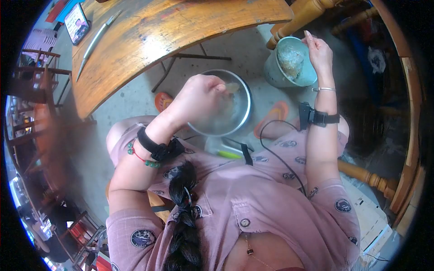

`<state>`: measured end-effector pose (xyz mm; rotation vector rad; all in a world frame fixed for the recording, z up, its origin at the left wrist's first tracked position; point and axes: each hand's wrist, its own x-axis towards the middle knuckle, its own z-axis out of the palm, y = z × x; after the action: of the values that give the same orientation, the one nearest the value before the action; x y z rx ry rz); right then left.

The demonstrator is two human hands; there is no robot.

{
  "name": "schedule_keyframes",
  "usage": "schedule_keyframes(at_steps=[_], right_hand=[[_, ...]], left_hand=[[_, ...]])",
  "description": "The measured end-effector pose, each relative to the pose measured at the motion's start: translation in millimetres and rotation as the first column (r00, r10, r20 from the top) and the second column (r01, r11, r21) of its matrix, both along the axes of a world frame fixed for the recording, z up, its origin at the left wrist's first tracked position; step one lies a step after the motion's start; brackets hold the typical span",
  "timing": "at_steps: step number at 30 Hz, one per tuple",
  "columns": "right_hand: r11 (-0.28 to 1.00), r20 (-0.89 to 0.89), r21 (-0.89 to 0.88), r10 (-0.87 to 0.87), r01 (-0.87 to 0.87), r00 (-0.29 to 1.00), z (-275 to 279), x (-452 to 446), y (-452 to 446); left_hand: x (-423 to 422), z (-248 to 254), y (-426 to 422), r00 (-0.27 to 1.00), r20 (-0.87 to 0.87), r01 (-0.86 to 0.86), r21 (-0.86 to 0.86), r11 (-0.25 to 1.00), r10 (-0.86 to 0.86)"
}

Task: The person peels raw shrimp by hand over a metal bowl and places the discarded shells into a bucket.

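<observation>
My left hand [205,95] is closed in a pinch above a shiny-rimmed metal bowl [247,108]. A small pale, translucent piece [232,87] sticks out at its fingertips; motion blurs the lower fingers. What lies inside the bowl is too smeared to make out. At the right, my right hand [320,49] is at the rim of a light teal bucket [276,72], its fingers curled together. Whatever they hold, if anything, is hidden. Clear, crumpled plastic-looking material [290,58] fills part of the bucket.
A worn wooden table [181,27] curves across the front, carrying a phone [77,23] and a long thin pointed tool [97,45]. Orange sandals [272,118] are on the floor around the bowl. A black cable [280,158] crosses my lap. Turned wooden legs [366,178] stand at the right.
</observation>
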<state>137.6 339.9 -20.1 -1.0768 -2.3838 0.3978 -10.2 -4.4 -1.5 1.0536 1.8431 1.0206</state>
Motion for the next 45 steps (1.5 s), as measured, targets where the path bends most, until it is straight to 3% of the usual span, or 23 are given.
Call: schedule_keyframes(at_steps=[1, 3, 5, 7, 13, 16, 18, 19, 21, 23, 25, 27, 29, 31, 33, 34, 35, 37, 38, 39, 41, 42, 45], right_hand=[[1.0, 0.001, -0.001, -0.004, 0.004, 1.0, -11.8, 3.9, 14.6], [0.985, 0.327, -0.079, -0.119, 0.153, 0.938, -35.0, 18.9, 41.6], [0.974, 0.336, 0.028, -0.22, 0.224, 0.916, -37.4, 23.3, 31.1], [0.965, 0.206, 0.085, -0.26, 0.247, 0.943, -49.0, 25.7, 35.1], [0.963, 0.127, -0.079, -0.248, 0.259, 0.96, -25.6, 23.2, 37.5], [0.985, 0.07, 0.03, -0.173, 0.172, 0.982, -39.2, 25.2, 38.7], [0.97, 0.127, 0.24, -0.065, 0.033, 0.99, -55.2, 28.6, 44.2], [0.974, 0.129, 0.225, -0.048, 0.018, 0.991, -55.9, 27.4, 44.7], [0.996, 0.14, -0.018, -0.089, 0.092, 0.986, -52.2, 24.1, 47.6], [0.997, 0.094, -0.038, -0.068, 0.072, 0.993, -46.0, 22.0, 48.2], [0.992, 0.103, -0.036, -0.117, 0.122, 0.988, -35.7, 15.7, 37.5], [0.98, 0.129, -0.09, -0.164, 0.176, 0.978, -14.9, 10.1, 20.4], [0.963, 0.159, -0.138, -0.21, 0.233, 0.965, -11.1, 8.5, 14.9], [0.984, 0.153, -0.092, -0.136, 0.152, 0.979, -19.0, 12.2, 26.9], [0.96, 0.206, -0.257, -0.058, 0.111, 0.977, -2.2, -1.6, 53.2], [0.948, 0.352, 0.291, 0.022, -0.131, 0.936, -66.5, 26.7, 53.3], [0.997, 0.306, -0.068, -0.005, 0.027, 0.952, -91.4, 26.5, 68.4], [0.995, 0.395, -0.091, 0.005, 0.034, 0.919, -52.5, 17.7, 37.6], [0.998, 0.265, -0.031, 0.06, -0.054, 0.962, -33.8, 15.1, 28.6], [0.997, 0.243, 0.001, 0.071, -0.073, 0.968, -7.0, 0.2, 22.5], [0.996, -0.014, -0.071, 0.048, -0.049, 0.999, 39.7, -19.3, 3.6], [0.985, -0.203, 0.011, 0.168, -0.17, 0.965, 58.2, -29.7, 0.3], [0.922, -0.267, 0.108, 0.387, -0.371, 0.883, 145.0, -75.9, -47.7]], left_hand=[[0.0, -2.9, -0.4, 0.999, -0.04, 0.001, 0.007, 1.0, -0.001], [0.1, -7.9, 2.9, 0.997, -0.076, 0.022, 0.032, 0.999, -0.019], [-1.6, -11.9, 2.3, 0.993, -0.112, 0.04, -0.043, 0.998, -0.045], [0.3, -6.8, 2.6, 0.991, -0.116, 0.064, -0.029, 0.998, -0.067], [-0.7, -11.0, 0.2, 0.992, -0.106, 0.069, -0.041, 0.997, -0.073], [-3.7, -15.5, 1.1, 0.963, -0.221, 0.139, -0.077, 0.987, -0.153], [-5.4, -15.4, 2.5, 0.926, -0.301, 0.202, -0.118, 0.972, -0.229], [-5.2, -12.3, 3.5, 0.875, -0.373, 0.267, -0.162, 0.95, -0.309], [-4.0, -10.0, 3.4, 0.883, -0.317, 0.243, -0.319, 0.916, -0.345], [-1.5, -17.8, -3.5, 0.833, -0.496, 0.132, -0.251, 0.959, -0.245], [-5.9, -29.4, -5.2, 0.858, -0.488, 0.034, -0.262, 0.964, -0.163], [-9.6, -30.1, -4.0, 0.867, -0.496, -0.012, -0.101, 0.995, -0.04], [-11.5, -27.8, -4.0, 0.883, -0.469, -0.039, -0.12, 0.992, -0.022], [-15.0, -33.6, -3.7, 0.87, -0.493, -0.018, -0.072, 0.997, -0.02], [-15.0, -28.1, 1.5, 0.829, -0.549, 0.048, -0.119, 0.992, -0.107], [-12.5, -24.9, 2.1, 0.787, -0.581, 0.113, -0.199, 0.973, -0.21], [-7.6, -31.2, 0.3, 0.842, -0.538, 0.078, 0.047, 0.996, -0.041], [0.8, -28.5, 0.1, 0.894, -0.447, 0.019, 0.088, 0.996, 0.023], [0.6, -29.3, 0.5, 0.917, -0.396, 0.067, 0.032, 0.997, -0.049], [-2.2, -26.7, 3.3, 0.913, -0.37, 0.115, -0.165, 0.98, -0.17], [0.2, -32.2, 0.5, 0.909, -0.393, 0.094, -0.132, 0.987, -0.139], [1.2, -30.9, -0.9, 0.907, -0.4, 0.09, -0.125, 0.988, -0.133], [3.1, -29.2, -2.2, 0.924, -0.366, 0.081, -0.083, 0.993, -0.106]])
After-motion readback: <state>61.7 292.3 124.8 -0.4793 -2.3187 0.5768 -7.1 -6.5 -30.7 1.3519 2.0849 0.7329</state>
